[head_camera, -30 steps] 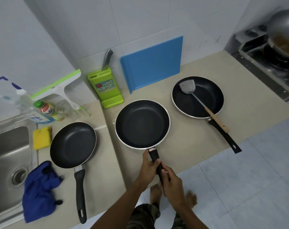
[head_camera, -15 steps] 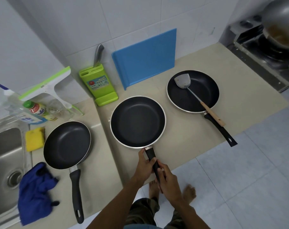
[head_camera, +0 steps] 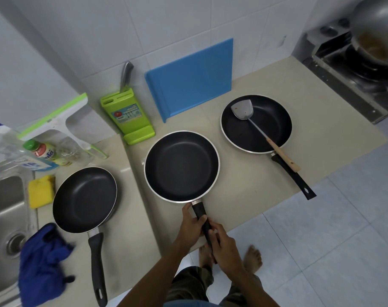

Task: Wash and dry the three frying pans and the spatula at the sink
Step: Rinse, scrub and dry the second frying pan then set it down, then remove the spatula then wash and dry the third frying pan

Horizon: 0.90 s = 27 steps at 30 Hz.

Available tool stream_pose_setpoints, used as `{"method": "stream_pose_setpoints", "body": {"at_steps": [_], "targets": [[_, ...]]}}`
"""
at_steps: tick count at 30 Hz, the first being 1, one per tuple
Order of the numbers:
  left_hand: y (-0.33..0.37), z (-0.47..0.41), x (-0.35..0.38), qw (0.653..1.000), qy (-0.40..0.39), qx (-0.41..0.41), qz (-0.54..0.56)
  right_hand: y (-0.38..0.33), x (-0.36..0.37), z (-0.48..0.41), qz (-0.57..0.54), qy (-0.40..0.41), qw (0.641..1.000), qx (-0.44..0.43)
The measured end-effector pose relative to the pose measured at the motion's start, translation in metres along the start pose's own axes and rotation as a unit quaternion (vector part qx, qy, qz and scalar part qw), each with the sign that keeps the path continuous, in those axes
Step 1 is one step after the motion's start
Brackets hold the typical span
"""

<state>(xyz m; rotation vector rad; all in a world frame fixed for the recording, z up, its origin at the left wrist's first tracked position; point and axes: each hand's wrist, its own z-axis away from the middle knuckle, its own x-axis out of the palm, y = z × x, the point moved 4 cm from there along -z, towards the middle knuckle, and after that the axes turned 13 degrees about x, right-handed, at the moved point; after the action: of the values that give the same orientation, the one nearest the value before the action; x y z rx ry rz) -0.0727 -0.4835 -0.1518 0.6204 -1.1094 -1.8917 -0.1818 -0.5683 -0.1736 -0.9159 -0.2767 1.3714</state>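
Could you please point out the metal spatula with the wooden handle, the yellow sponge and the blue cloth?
Metal spatula with wooden handle (head_camera: 242, 110), head view: on its grey blade.
Yellow rectangular sponge (head_camera: 41, 191), head view: centre of its top face.
Crumpled blue cloth (head_camera: 41, 264), head view: middle of the bunched fabric.

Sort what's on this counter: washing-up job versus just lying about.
For the job: middle pan, held by left hand and right hand; left pan; right pan; spatula; sponge; blue cloth; sink.

Lying about: cutting board; knife block; squeegee; wok.

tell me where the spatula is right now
The spatula lies in the right-hand frying pan on the counter, blade inside, wooden handle over the rim, near the blue cutting board.
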Motion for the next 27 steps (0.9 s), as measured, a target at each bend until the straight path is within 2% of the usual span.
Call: {"method": "stream_pose_setpoints", "body": {"at_steps": [11, 20, 24, 27], "targets": [[-0.002, 0.000, -0.001, 1.000, 0.000, -0.007, -0.012, -0.003, -0.001, 0.003, 0.003, -0.001, 1.000, 0.012], [-0.008, -0.005, -0.003, 0.998, -0.006, -0.010, -0.061, -0.005, -0.003, 0.003, 0.011, -0.001, 1.000, 0.017], [-0.007, -0.005, -0.005, 0.992, 0.014, -0.019, -0.124, -0.005, -0.007, 0.003, 0.028, -0.005, 0.999, 0.035], [0.003, -0.002, -0.008, 0.959, 0.058, -0.010, -0.276, -0.003, -0.017, -0.003, 0.042, -0.007, 0.998, 0.052]]}}
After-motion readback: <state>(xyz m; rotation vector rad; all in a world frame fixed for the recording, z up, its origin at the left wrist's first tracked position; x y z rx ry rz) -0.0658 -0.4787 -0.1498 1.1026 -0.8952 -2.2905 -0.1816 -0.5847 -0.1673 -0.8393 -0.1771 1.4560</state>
